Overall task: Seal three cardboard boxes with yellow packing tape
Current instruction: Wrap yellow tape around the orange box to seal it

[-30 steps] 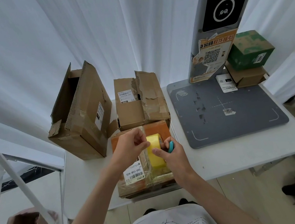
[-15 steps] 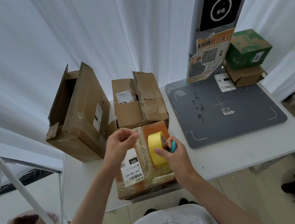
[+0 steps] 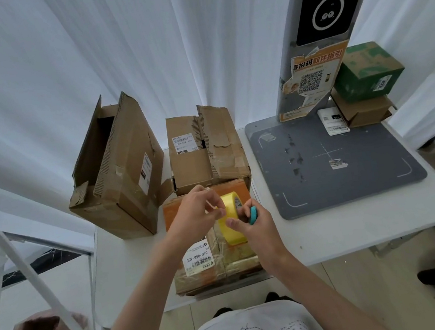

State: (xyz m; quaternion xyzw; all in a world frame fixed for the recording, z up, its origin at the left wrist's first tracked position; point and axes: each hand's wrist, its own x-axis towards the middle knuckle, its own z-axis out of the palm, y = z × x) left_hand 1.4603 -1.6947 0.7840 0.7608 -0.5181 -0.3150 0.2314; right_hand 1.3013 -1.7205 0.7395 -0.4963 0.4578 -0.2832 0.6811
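A: Holding the yellow roll of packing tape [image 3: 230, 221] above the orange-brown taped cardboard box [image 3: 216, 266] with the white shipping label, both hands meet over it. The right hand [image 3: 255, 227] curls round the roll's right side, thumb on its yellow band, a small teal object [image 3: 254, 214] tucked among the fingers.

B: And the left?

A: The left hand [image 3: 194, 216] sits on the roll's left side, thumb and forefinger pinched narrow at the tape's outer band. Whether a loose end is between them, I cannot tell.

B: What surrounds that labelled box?

A: Directly behind it, touching, is a brown cardboard box [image 3: 205, 152] with torn flaps lying shut. Behind and left of it stands a taller brown cardboard carton [image 3: 117, 175], tilted, flaps open. Right of it lies a dark grey scanner pad [image 3: 355, 170] on the white table [image 3: 364, 226], with a green carton [image 3: 367, 72] stacked on a small brown one [image 3: 364, 111] at the pad's far corner.
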